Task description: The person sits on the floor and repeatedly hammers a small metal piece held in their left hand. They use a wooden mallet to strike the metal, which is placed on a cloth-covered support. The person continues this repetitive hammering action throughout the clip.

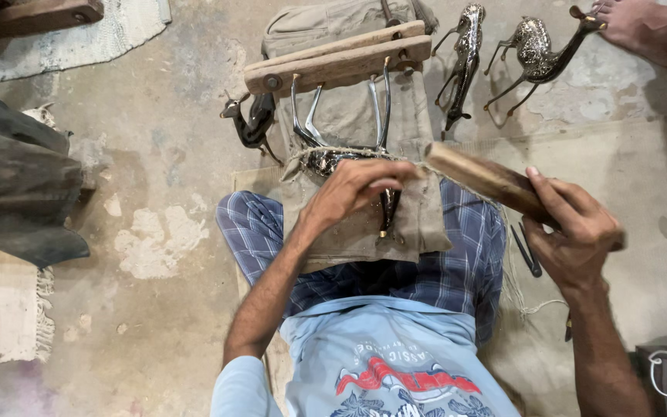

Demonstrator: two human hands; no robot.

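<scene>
My left hand (353,191) presses down on a dark metal deer figurine (332,158) that lies on a khaki cloth (353,224) over my lap. The figurine's thin legs (380,104) point up toward a wooden clamp of two bars (337,63). Frayed twine wraps the figurine's body and runs right to a wooden stick (482,179). My right hand (573,232) grips that stick at its right end, holding it slanted above my knee.
Two shiny metal deer figurines (465,58) (540,54) lie on the concrete floor at the top right, near another person's foot (646,29). A dark figurine (255,123) lies left of the clamp. A grey cloth heap (17,181) is at left. A small dark tool (528,251) lies by my right knee.
</scene>
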